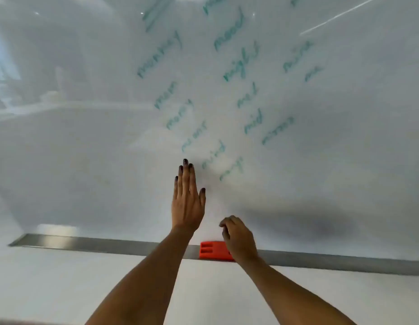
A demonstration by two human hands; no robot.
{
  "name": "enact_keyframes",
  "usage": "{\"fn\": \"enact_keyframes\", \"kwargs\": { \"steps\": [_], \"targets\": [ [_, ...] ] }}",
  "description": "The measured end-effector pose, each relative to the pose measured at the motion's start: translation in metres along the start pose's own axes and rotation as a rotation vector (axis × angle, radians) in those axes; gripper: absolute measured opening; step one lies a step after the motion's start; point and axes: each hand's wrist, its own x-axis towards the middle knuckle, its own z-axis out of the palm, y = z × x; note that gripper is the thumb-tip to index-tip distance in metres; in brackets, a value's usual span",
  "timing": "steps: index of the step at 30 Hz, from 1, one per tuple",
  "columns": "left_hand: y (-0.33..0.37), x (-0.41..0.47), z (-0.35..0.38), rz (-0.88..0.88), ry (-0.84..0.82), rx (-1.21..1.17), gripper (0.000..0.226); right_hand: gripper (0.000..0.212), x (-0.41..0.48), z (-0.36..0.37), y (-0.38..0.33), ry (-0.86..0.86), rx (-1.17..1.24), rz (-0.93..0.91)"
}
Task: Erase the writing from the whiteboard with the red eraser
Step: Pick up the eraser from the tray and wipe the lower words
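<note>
A large whiteboard fills the view, with several teal handwritten words slanting across its middle and upper right. The red eraser lies on the metal tray under the board. My left hand rests flat against the board, fingers straight and together, just left of the lowest words. My right hand hovers over the eraser's right end with curled fingers, covering part of it; no grip on the eraser shows.
The metal ledge runs along the board's bottom edge from left to right. Below it is a plain white wall. Glare and room reflections show on the board's left side.
</note>
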Motion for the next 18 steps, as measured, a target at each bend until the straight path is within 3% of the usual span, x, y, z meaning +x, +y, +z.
{"fn": "enact_keyframes", "kwargs": {
  "steps": [5,18],
  "targets": [
    [-0.014,-0.006,0.004,-0.091,-0.125,0.005,0.067,0.018,-0.02,0.04,0.007,-0.257,0.014,0.152],
    [-0.041,-0.011,0.022,-0.058,-0.135,0.106,0.065,0.028,0.005,0.104,0.013,-0.404,-0.039,0.119]
  ]
}}
